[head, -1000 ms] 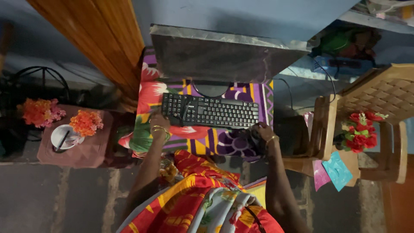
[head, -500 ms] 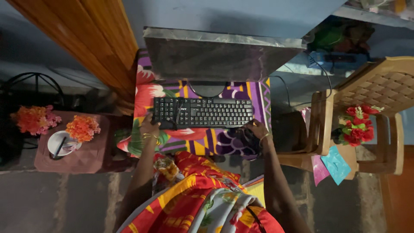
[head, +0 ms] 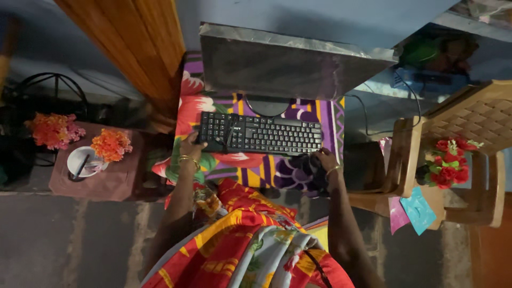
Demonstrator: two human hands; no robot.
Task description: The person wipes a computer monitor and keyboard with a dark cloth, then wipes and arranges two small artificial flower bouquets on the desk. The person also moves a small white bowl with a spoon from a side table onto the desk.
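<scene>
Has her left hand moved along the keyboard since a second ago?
No. The left hand stays at the keyboard's left end.

A single head-worn camera looks steeply down from above the seated person, the keyboard (head: 260,134) and counter (head: 330,114) near, floor beyond.

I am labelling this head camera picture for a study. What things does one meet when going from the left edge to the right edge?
Pink-orange flowers → white cup → orange flowers → left hand → black keyboard → right hand → red flowers.
</scene>
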